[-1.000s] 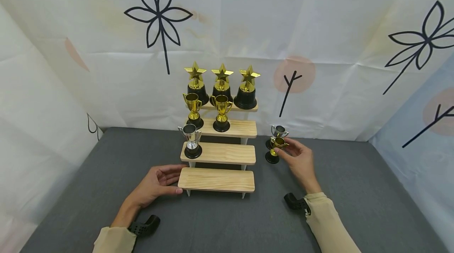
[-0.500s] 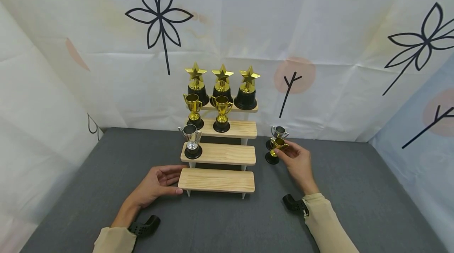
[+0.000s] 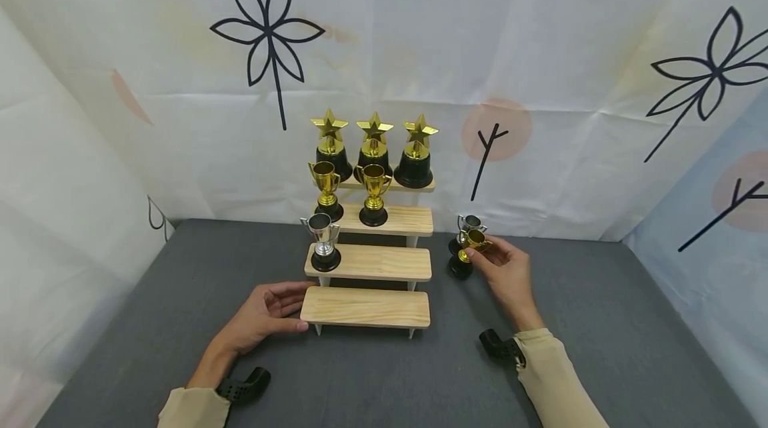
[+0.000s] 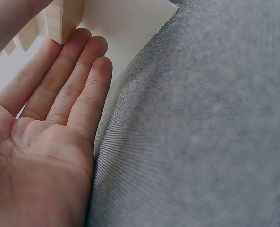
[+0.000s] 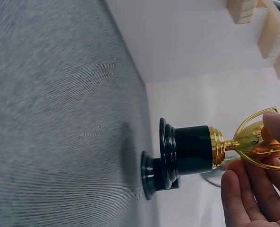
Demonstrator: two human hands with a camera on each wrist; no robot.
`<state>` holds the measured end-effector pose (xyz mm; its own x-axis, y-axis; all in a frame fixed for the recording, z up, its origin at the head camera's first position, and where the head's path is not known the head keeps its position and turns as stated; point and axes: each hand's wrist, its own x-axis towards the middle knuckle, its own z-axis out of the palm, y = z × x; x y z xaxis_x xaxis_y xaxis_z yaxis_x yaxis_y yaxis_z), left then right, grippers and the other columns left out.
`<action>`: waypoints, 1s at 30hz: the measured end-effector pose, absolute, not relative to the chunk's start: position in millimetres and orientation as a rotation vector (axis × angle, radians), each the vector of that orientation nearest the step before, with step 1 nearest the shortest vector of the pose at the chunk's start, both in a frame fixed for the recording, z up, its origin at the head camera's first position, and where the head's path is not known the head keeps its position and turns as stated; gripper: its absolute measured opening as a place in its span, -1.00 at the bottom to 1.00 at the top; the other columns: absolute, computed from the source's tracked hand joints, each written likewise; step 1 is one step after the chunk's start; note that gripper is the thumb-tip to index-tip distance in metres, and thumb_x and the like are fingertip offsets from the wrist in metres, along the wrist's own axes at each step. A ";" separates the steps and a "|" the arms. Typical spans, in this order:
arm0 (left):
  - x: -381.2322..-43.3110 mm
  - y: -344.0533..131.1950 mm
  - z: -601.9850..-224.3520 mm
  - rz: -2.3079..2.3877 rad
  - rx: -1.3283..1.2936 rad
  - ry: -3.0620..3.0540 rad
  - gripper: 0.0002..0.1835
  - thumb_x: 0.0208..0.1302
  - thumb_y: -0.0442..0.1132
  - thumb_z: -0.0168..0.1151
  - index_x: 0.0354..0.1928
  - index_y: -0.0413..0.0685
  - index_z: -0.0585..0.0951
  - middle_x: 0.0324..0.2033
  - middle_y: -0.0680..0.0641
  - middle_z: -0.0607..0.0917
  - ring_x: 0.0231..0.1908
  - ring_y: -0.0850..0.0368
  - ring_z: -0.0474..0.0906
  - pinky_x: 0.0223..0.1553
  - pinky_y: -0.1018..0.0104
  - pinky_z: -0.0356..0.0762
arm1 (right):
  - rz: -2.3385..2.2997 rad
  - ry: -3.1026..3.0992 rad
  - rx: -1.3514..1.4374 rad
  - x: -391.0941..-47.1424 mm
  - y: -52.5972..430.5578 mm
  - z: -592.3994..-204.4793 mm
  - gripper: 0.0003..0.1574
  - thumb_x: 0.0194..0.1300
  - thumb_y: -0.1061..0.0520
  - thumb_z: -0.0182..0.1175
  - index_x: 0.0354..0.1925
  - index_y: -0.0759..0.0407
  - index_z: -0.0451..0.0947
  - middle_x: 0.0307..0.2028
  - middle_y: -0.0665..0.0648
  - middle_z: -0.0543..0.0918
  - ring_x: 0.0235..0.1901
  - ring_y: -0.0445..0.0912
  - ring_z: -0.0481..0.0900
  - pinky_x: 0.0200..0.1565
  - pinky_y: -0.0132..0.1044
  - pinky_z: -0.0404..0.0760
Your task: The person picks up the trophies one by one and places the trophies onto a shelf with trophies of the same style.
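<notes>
My right hand pinches a small gold trophy cup by its bowl, right of the shelf. In the right wrist view its black base stands off the table, its shadow below. A silver trophy cup is just behind it, partly hidden. My left hand touches the left end of a four-tier wooden display shelf, its fingers fairly straight in the left wrist view. On the shelf stand three gold star trophies, two gold cups one tier lower, and a silver cup below those.
A grey cloth-covered table spreads under everything. White fabric with printed flowers hangs at the back and sides. A dark cord loop hangs at the back left.
The gold cup in my right hand has risen slightly and tilts a little to the right. My left hand has stayed at the shelf's end.
</notes>
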<state>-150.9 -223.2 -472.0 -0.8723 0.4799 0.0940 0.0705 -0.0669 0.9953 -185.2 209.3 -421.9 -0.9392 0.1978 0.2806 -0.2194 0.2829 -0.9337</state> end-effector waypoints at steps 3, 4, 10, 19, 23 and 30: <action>-150.4 -223.3 -471.8 2.024 0.593 1.913 -0.20 0.07 -0.53 0.49 0.33 -0.64 0.32 0.27 -0.39 0.51 0.18 0.16 0.59 0.23 0.26 0.57 | 1.691 -2.213 0.029 -183.4 209.0 -417.0 -0.53 0.24 0.37 0.41 0.11 0.49 0.59 -0.05 0.47 0.67 -0.20 -0.37 0.64 -0.12 -0.60 0.66; -150.5 -223.5 -472.0 2.024 0.595 1.912 -0.20 0.06 -0.53 0.49 0.33 -0.64 0.32 0.27 -0.40 0.50 0.18 0.16 0.59 0.23 0.26 0.57 | 1.692 -2.209 0.038 -182.8 209.0 -415.4 -0.53 0.24 0.36 0.41 0.11 0.48 0.59 -0.05 0.46 0.67 -0.19 -0.36 0.65 -0.12 -0.59 0.66; -150.7 -224.1 -472.5 2.019 0.581 1.916 -0.18 0.06 -0.52 0.50 0.34 -0.62 0.32 0.28 -0.47 0.46 0.18 0.17 0.58 0.23 0.26 0.57 | 1.706 -2.189 0.075 -175.8 207.0 -401.4 -0.51 0.26 0.31 0.42 0.14 0.43 0.60 0.00 0.43 0.66 -0.14 -0.33 0.66 -0.07 -0.57 0.67; -150.9 -224.9 -472.2 2.005 0.590 1.921 -0.19 0.08 -0.51 0.49 0.35 -0.62 0.31 0.29 -0.48 0.44 0.19 0.17 0.58 0.23 0.26 0.57 | 1.698 -2.136 0.112 -166.4 202.5 -381.4 -0.49 0.23 0.39 0.41 0.14 0.50 0.58 0.00 0.38 0.65 -0.11 -0.30 0.67 -0.04 -0.52 0.69; -151.2 -224.9 -472.7 2.001 0.592 1.933 -0.19 0.08 -0.52 0.49 0.35 -0.61 0.32 0.29 -0.50 0.43 0.18 0.17 0.58 0.23 0.27 0.57 | 1.714 -2.109 0.114 -161.9 200.7 -372.6 -0.49 0.22 0.40 0.41 0.14 0.49 0.58 -0.01 0.30 0.66 -0.09 -0.26 0.68 -0.03 -0.51 0.69; -151.7 -224.6 -473.5 1.996 0.607 1.939 -0.20 0.08 -0.51 0.49 0.34 -0.62 0.32 0.30 -0.54 0.41 0.18 0.17 0.59 0.23 0.26 0.57 | 1.719 -2.060 0.152 -153.3 198.5 -359.9 -0.51 0.19 0.44 0.41 0.11 0.48 0.61 -0.08 0.07 0.70 -0.09 -0.17 0.71 -0.05 -0.46 0.71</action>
